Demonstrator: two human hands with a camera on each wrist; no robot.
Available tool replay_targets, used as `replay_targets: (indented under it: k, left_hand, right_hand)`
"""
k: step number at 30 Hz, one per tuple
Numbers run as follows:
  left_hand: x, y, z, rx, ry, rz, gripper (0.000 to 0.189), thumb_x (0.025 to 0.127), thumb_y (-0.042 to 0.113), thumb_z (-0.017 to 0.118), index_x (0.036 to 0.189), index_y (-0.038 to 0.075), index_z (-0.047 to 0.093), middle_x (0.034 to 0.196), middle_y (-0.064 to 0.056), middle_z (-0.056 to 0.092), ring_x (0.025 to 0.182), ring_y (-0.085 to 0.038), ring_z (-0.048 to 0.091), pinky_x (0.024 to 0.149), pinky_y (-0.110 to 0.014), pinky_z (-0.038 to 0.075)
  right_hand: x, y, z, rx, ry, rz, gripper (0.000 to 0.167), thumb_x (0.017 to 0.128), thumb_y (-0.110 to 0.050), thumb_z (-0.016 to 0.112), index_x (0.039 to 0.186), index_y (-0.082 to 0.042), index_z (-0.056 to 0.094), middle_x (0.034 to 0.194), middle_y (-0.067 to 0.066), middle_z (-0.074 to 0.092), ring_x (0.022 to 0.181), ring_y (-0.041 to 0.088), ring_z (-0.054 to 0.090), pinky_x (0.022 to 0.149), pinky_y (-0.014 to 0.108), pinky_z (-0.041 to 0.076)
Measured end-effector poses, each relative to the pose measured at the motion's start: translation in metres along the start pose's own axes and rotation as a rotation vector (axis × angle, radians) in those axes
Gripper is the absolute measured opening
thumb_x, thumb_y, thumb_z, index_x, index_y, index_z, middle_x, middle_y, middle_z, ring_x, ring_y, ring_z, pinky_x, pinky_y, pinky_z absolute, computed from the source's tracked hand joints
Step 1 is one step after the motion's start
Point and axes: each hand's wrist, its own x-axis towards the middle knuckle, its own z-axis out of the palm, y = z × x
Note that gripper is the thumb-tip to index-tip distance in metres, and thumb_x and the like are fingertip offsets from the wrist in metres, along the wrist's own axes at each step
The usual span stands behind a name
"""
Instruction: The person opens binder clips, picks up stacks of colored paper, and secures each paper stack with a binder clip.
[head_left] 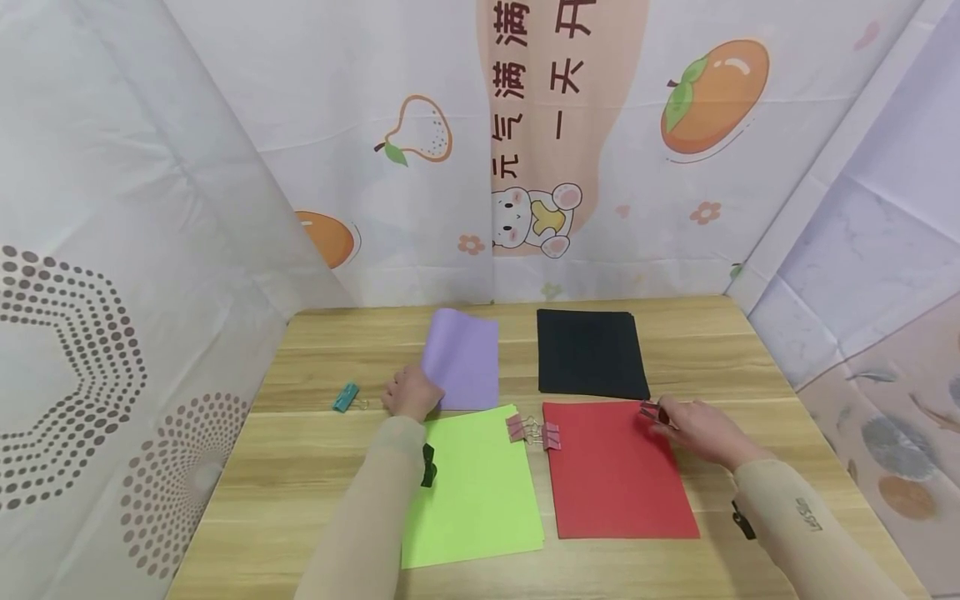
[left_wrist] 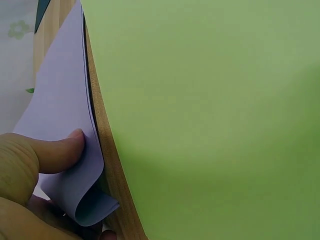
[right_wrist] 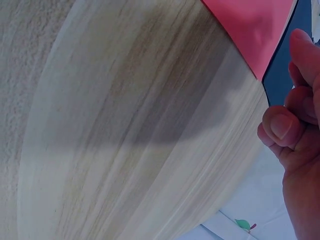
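My left hand [head_left: 412,392] pinches the near left part of the purple paper [head_left: 472,367], whose left side curls up and over. The left wrist view shows the thumb [left_wrist: 62,152] lying on top of the purple paper [left_wrist: 65,95], with its lower corner rolled under. At the top right corner of the red paper [head_left: 618,475], my right hand [head_left: 697,429] holds a small dark clip [head_left: 651,411] between thumb and fingers. That clip is hidden in the right wrist view, where the curled fingers [right_wrist: 280,125] show beside the red paper's corner [right_wrist: 255,35].
Black paper [head_left: 592,354] lies behind the red. Green paper [head_left: 476,492] lies front left, under the left forearm. Two pink binder clips [head_left: 552,435] sit at the facing edges of the green and red papers. A teal binder clip [head_left: 345,397] lies on the wooden table [head_left: 247,500] at left.
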Motion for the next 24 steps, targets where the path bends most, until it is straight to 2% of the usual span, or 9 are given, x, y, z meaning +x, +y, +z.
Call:
replay_targets:
  k: [7, 18, 24]
  left_hand:
    - [0.0034, -0.0007, 0.0011, 0.003, -0.032, 0.007, 0.046, 0.084, 0.015, 0.068, 0.123, -0.005, 0.054, 0.123, -0.026, 0.057, 0.117, -0.048, 0.048, 0.101, -0.063, 0.034]
    - [0.0012, -0.0004, -0.0028, 0.008, -0.037, 0.014, 0.044, 0.083, 0.014, 0.068, 0.12, -0.004, 0.056, 0.119, -0.027, 0.055, 0.116, -0.048, 0.047, 0.1, -0.062, 0.036]
    - [-0.0026, -0.0003, -0.0063, 0.008, -0.03, 0.001, 0.049, 0.082, 0.018, 0.07, 0.122, -0.004, 0.054, 0.119, -0.027, 0.053, 0.116, -0.048, 0.047, 0.101, -0.061, 0.036]
  right_hand:
    - [-0.0005, 0.0003, -0.0002, 0.012, -0.017, 0.014, 0.03, 0.09, -0.023, 0.078, 0.087, -0.013, 0.051, 0.066, -0.01, 0.049, 0.059, 0.009, 0.043, 0.056, 0.027, 0.039]
    - [-0.0019, 0.0015, 0.0, 0.01, -0.006, 0.009, 0.029, 0.09, -0.022, 0.078, 0.086, -0.013, 0.051, 0.065, -0.01, 0.048, 0.058, 0.008, 0.043, 0.055, 0.026, 0.038]
    - [-0.0021, 0.0022, 0.0002, 0.016, -0.005, 0.01, 0.029, 0.09, -0.023, 0.078, 0.087, -0.013, 0.051, 0.065, -0.01, 0.048, 0.058, 0.008, 0.043, 0.055, 0.026, 0.037]
